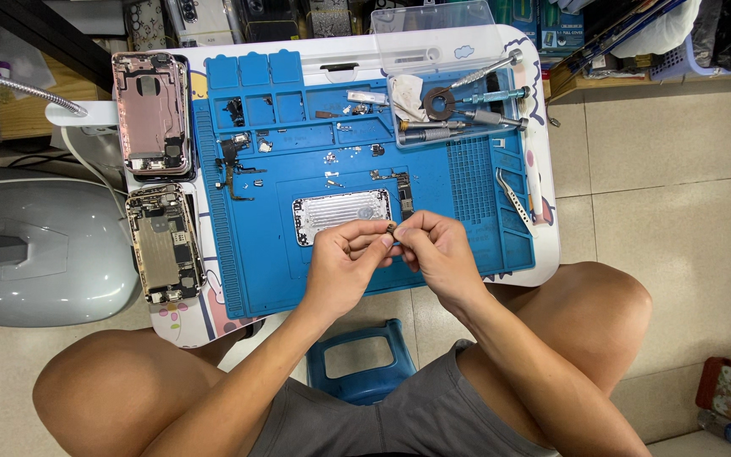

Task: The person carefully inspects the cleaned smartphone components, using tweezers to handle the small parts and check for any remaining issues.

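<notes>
Both forearms angle in toward frame center, left hand (342, 258) and right hand (435, 250) meeting fingertip to fingertip, fingers pinched closed on 1 tiny dark part (392, 230) above the blue mat (255, 271).

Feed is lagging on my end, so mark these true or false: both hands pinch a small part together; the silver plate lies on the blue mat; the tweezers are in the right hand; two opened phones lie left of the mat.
1. Left hand and right hand pinch a small part together: true.
2. The silver plate lies on the blue mat: true.
3. The tweezers are in the right hand: false, they lie at the mat's right edge.
4. Two opened phones lie left of the mat: true.
</notes>
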